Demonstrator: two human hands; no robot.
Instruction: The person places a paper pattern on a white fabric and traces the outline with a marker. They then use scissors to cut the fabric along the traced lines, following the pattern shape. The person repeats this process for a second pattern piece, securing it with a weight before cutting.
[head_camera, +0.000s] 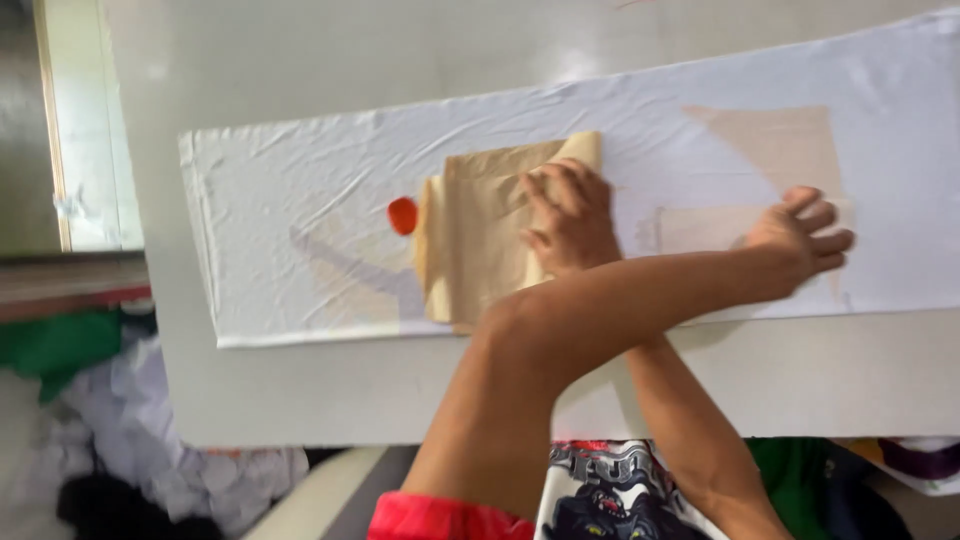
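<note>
While the person's arms cross over the tabletop (330, 400), each hand lands on the opposite side. One long white cloth (300, 200), creased and wrinkled, lies stretched across the pale surface. Near its middle sits one tan paper pattern piece (475, 240), folded over on itself, its upper corner curled back. The right hand (570, 218) rests on that piece's right edge, fingers together and pressing it flat. The left hand (800, 235) lies further along the cloth, away from the paper, fingers slightly spread and flat on the fabric, where tan shapes show through. One small red-orange chalk piece (402, 215) sits just beside the paper's far edge. Heaped clothes (150, 460) lie below the tabletop's edge.
</note>
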